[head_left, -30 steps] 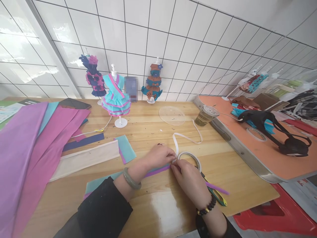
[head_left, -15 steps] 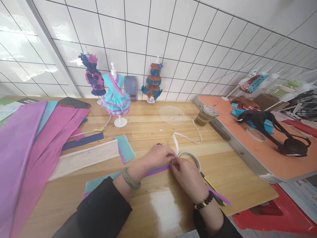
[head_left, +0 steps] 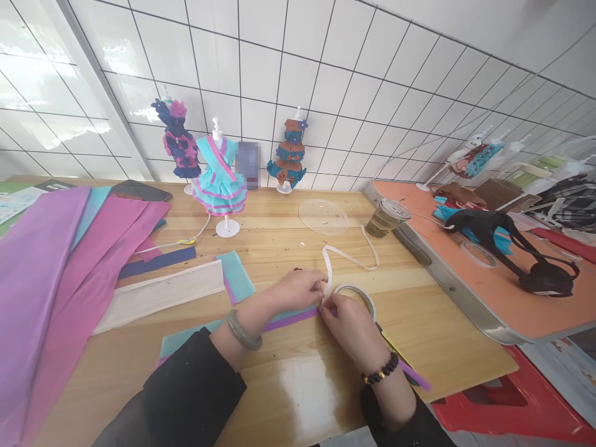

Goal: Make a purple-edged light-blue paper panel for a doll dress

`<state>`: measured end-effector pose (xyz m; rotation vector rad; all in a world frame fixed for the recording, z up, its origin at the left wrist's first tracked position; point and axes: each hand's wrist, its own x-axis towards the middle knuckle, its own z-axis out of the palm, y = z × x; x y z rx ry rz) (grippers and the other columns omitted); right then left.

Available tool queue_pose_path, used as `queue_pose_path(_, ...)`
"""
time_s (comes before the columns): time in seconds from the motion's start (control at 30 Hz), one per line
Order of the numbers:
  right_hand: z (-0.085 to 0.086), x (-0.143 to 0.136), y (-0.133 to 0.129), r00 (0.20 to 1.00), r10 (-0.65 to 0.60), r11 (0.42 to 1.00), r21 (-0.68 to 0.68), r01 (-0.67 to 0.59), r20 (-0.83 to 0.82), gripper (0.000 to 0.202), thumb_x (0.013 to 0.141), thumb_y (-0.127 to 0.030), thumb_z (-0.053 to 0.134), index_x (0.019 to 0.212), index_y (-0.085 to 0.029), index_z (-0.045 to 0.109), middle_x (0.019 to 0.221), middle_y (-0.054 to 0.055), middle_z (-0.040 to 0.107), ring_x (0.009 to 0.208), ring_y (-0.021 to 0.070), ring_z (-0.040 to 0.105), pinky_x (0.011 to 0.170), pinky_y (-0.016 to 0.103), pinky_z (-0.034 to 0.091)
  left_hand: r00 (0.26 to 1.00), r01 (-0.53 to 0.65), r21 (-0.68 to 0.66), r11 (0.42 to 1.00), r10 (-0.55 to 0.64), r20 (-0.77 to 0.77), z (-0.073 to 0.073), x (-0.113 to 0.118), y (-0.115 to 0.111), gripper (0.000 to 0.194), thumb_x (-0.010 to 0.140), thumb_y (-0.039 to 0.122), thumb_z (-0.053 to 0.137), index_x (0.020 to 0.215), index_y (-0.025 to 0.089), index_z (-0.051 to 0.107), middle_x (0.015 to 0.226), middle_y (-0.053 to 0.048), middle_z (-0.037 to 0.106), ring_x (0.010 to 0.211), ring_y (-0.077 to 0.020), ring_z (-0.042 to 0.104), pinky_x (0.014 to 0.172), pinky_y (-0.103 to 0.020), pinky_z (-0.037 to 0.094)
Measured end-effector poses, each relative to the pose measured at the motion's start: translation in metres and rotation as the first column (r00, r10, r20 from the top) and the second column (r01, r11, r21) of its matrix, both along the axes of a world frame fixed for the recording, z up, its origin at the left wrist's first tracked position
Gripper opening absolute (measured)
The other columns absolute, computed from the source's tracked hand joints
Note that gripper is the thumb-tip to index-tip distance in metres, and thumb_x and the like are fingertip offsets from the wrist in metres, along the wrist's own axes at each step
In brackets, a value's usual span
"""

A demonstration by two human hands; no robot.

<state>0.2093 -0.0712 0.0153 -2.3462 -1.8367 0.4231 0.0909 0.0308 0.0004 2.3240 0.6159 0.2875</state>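
Right hand: thumb and fingertips pinching narrow white tape over the purple-edged turquoise fabric strip. Left hand: fingers curling just beside the tape; cannot tell whether they are closing on it. Tape: trailing in bends across the pale wooden table toward a lidded clear plastic cup.

No legible text; print on paper sheet too blurred, dark panel pixelated.
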Motion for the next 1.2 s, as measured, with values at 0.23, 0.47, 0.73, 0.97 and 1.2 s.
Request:
queue_pose_path(0.23,-0.003,0.002,0.0,1.0,0.017,1.0,-0.002,-0.016,0.011,0.025,0.082,-0.029,0.043,0.067,-0.018,0.059,0.07,0.006,0.066,0.068,0.0169,0.059,0.058,0.025,0.033,0.975,-0.208,0.103,0.973,0.214,-0.052,0.018,-0.036,-0.025,0.037,0.086,0.018,0.034,0.119,0.014,0.05,0.106,-0.011,0.063,0.1,-0.0229,0.057,0.083,-0.037,0.044)
queue_pose_path(0.47,-0.007,0.005,0.002,0.999,0.048,0.999,-0.003,-0.048,0.025,0.023,0.082,-0.028,0.044,0.069,-0.017,0.06,0.07,0.006,0.066,0.069,0.017,0.059,0.058,0.025,0.032,0.963,-0.123,0.466,0.876,0.219,-0.157,-0.007,-0.07,-0.113,0.06,0.087,0.052,0.03,0.13,0.012,0.041,0.14,-0.011,0.037,0.131,-0.0265,0.028,0.106,-0.042,0.027)
queue_pose_path(0.73,-0.007,0.007,0.002,0.998,0.055,0.998,0.001,-0.055,0.033,0.021,0.081,-0.027,0.046,0.069,-0.018,0.06,0.071,0.005,0.066,0.067,0.0164,0.058,0.056,0.024,0.031,0.922,-0.119,0.442,0.889,0.264,-0.283,-0.016,-0.079,-0.12,0.075,0.081,0.064,0.027,0.132,0.011,0.039,0.141,-0.011,0.032,0.13,-0.0262,0.03,0.105,-0.044,0.03)
queue_pose_path(0.97,-0.01,0.009,0.003,0.998,0.05,0.999,0.004,-0.05,0.024,0.022,0.08,-0.029,0.046,0.068,-0.018,0.06,0.071,0.004,0.066,0.066,0.0155,0.058,0.055,0.024,0.031,0.917,-0.182,0.513,0.839,0.333,-0.219,-0.028,-0.091,-0.118,0.071,0.082,0.064,0.027,0.131,0.015,0.042,0.138,-0.009,0.039,0.128,-0.0252,0.034,0.104,-0.042,0.03)
queue_pose_path(1.2,-0.01,0.009,0.002,0.999,0.046,0.999,0.014,-0.046,0.013,0.022,0.08,-0.029,0.045,0.067,-0.018,0.059,0.07,0.004,0.066,0.064,0.0148,0.057,0.055,0.024,0.031,0.907,-0.187,0.596,0.781,0.37,-0.201,-0.032,-0.12,-0.114,0.073,0.081,0.064,0.027,0.133,0.014,0.038,0.138,-0.01,0.039,0.128,-0.0271,0.035,0.102,-0.044,0.032)
